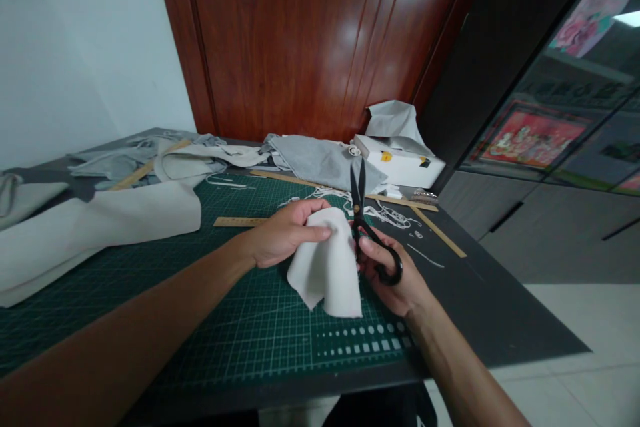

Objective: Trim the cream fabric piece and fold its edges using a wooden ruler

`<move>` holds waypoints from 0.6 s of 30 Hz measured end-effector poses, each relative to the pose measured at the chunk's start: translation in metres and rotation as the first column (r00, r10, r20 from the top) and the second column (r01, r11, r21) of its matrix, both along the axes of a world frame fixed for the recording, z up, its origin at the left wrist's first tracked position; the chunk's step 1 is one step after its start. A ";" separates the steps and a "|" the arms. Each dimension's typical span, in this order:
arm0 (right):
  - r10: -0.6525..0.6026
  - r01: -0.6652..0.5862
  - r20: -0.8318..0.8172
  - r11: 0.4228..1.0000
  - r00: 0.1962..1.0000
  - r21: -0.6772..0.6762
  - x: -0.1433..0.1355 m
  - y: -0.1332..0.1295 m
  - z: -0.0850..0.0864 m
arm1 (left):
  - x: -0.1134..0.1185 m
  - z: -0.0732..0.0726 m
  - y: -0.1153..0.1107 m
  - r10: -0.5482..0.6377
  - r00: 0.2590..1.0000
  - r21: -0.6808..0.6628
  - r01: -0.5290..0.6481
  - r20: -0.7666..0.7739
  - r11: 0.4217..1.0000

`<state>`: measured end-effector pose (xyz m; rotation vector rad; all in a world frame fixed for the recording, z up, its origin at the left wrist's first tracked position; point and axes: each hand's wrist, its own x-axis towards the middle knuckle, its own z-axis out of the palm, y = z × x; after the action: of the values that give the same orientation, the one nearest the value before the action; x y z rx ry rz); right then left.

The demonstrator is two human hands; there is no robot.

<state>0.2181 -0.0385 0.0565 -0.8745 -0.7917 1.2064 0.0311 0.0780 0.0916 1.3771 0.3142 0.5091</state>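
A folded piece of off-white fabric [341, 273] hangs above the green cutting mat [240, 320]. My left hand [290, 230] pinches its upper left part, thumb on top. My right hand [393, 273] holds black scissors [357, 208] at the right side of the fabric. The scissor blades point up and away from me, slightly apart, with no fabric between them. Some fingers of my right hand are hidden behind the scissor handles and the fabric.
Off-white fabric [115, 217] lies at the left. Grey cloth [317, 159], a white box [400, 163], white cords [395, 215] and wooden rulers [440, 232] lie toward the back and right. A reddish wooden panel [280, 33] stands behind.
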 end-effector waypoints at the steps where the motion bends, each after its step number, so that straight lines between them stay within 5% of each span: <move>1: 0.018 -0.018 -0.001 1.000 1.000 0.004 -0.003 0.002 0.002 | 0.001 -0.002 0.000 0.037 0.999 -0.005 -0.037 0.001 0.999; 5: 0.004 -0.003 -0.014 1.000 1.000 0.030 -0.010 0.014 0.014 | -0.001 -0.004 0.000 0.095 0.995 -0.077 -0.095 -0.005 0.993; 10: -0.020 0.021 -0.010 0.998 1.000 0.055 -0.010 0.032 0.031 | -0.015 0.001 -0.001 -0.037 0.994 -0.191 0.017 -0.103 0.981; 18: -0.042 0.041 0.016 0.998 0.999 0.048 -0.006 0.047 0.022 | -0.010 -0.003 -0.003 0.297 0.955 -0.239 -0.289 -0.007 0.927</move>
<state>0.2125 0.0087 0.0785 -0.8594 -0.8088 1.1409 0.0207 0.0750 0.0886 1.0933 0.5451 0.7148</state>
